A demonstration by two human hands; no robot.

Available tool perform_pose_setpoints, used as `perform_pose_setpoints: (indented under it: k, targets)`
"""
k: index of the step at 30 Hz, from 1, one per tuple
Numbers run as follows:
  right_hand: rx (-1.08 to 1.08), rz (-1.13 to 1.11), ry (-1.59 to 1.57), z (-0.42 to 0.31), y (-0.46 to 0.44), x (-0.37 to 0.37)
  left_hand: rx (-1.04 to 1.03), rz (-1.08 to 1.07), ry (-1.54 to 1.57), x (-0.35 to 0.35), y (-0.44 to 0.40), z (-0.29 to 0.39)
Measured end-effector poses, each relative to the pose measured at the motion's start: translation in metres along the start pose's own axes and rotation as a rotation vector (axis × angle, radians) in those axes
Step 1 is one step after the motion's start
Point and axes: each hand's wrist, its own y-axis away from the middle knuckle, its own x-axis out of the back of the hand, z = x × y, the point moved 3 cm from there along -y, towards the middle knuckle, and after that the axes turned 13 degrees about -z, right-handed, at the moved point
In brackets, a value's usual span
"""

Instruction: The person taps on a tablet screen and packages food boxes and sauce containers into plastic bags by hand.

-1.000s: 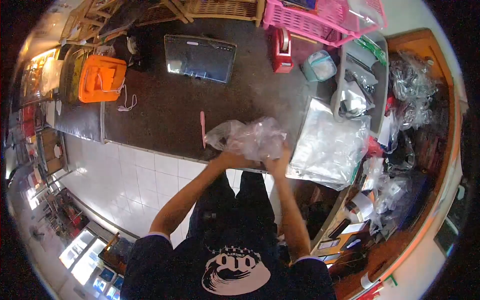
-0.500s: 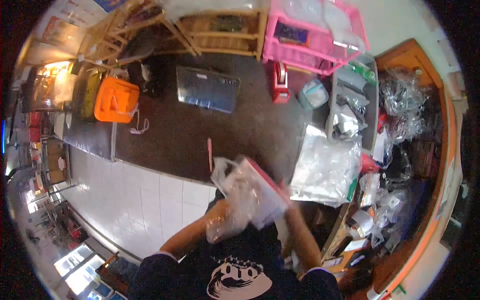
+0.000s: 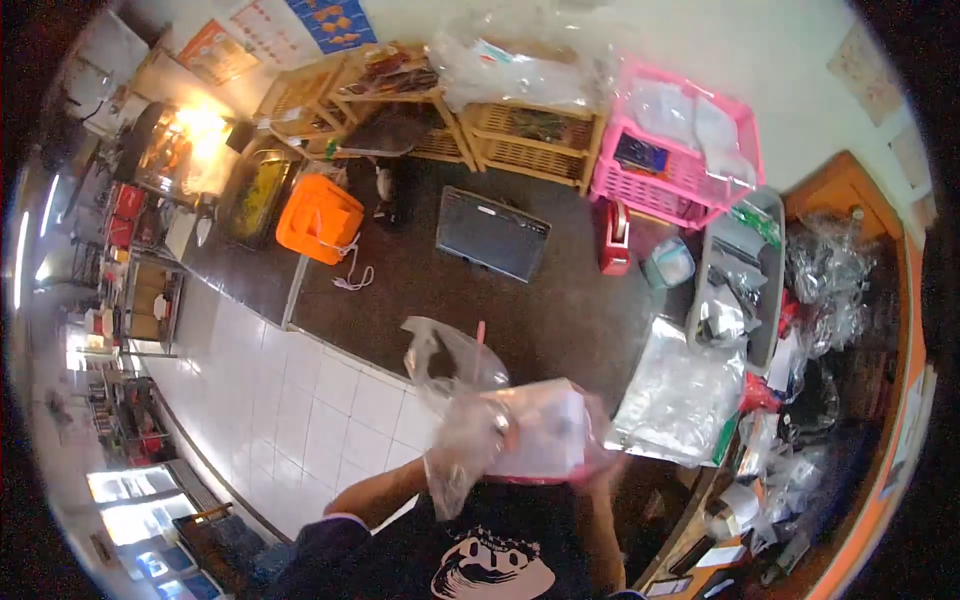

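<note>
A pinkish-white packet (image 3: 545,430) in clear plastic is held up over the counter's front edge. My left hand (image 3: 470,440) is closed at its left side, mostly covered by a crumpled clear plastic bag (image 3: 445,370) whose loose end sticks up. My right hand (image 3: 598,470) grips the packet's lower right corner, its fingers blurred. Just behind the bag, the tip of a pink pen-like stick (image 3: 481,331) shows on the dark counter (image 3: 400,320).
A dark tablet-like device (image 3: 492,235) and an orange container (image 3: 320,220) with a white cord lie farther back. To the right are a red tape dispenser (image 3: 614,238), a plastic tub (image 3: 668,264), a pink basket (image 3: 680,150), a grey bin (image 3: 768,300) and silvery plastic sheets (image 3: 675,400).
The packet and bag have come up off the counter toward my body, and the packet has turned so its broad side shows. The view has tilted upward, showing more shelves and wall.
</note>
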Motion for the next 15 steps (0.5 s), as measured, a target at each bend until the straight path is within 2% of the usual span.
perform_pose_setpoints:
  k: [3, 6, 8, 9, 10, 13, 15]
  targets:
    - [-0.019, -0.005, 0.031, 0.005, -0.004, -0.017, 0.124, -0.411, -0.491, -0.025, 0.002, 0.023]
    - [-0.053, -0.024, -0.054, 0.009, -0.001, -0.020, 0.023, -0.609, -0.727, -0.046, 0.000, 0.052]
    - [-0.130, -0.075, -0.343, 0.022, -0.002, -0.008, -0.487, -0.779, -0.837, -0.055, 0.001, 0.065]
    - [-0.202, -0.100, -0.568, 0.032, -0.001, 0.000, -0.171, -0.827, -0.825, -0.036, -0.001, 0.034]
    - [-0.283, -0.126, -0.793, 0.042, 0.002, 0.009, -0.054, -0.770, -0.772, -0.023, 0.001, 0.027]
    - [-0.234, -0.162, -0.801, 0.049, -0.015, 0.024, 0.073, -0.323, -0.418, 0.020, 0.010, 0.026]
    - [0.144, -0.072, -0.181, -0.029, -0.031, 0.005, 0.017, 0.010, -0.150, 0.047, 0.016, 0.031]
